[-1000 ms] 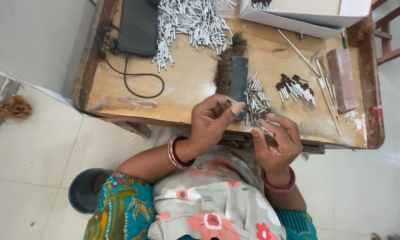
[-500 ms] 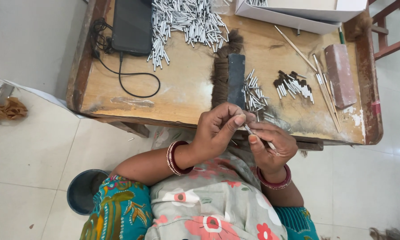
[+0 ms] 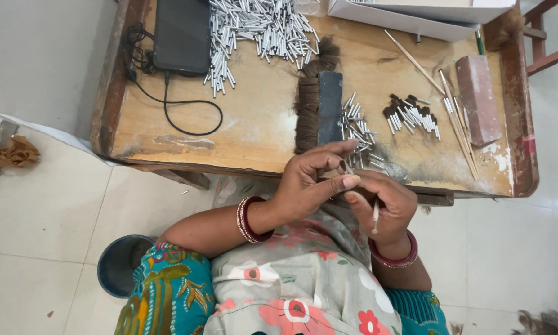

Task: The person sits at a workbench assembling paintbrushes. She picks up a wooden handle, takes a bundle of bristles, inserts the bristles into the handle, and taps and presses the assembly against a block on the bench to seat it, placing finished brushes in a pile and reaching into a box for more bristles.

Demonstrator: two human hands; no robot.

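My left hand (image 3: 307, 183) is held just off the near edge of the low wooden table (image 3: 167, 155), thumb and fingertips pinched on a small dark tuft of hair (image 3: 343, 167). My right hand (image 3: 384, 208) touches it from the right and grips a thin silver tube (image 3: 375, 216) that points down. Both wrists wear red bangles. Right above the hands lie a dark hair bundle (image 3: 306, 115), a dark flat block (image 3: 330, 102) and a small scatter of silver tubes (image 3: 357, 127).
A big heap of silver tubes (image 3: 260, 28) lies at the back, next to a black device (image 3: 181, 34) with a cable. Dark-tipped tubes (image 3: 412, 115), thin sticks (image 3: 455, 121), a pinkish block (image 3: 477, 99) and a white box (image 3: 415, 12) lie on the right. A dark bucket (image 3: 120, 263) stands on the floor.
Both hands have drawn back from the scatter of tubes toward my body, and the fingers have closed together around the tuft and the tube.
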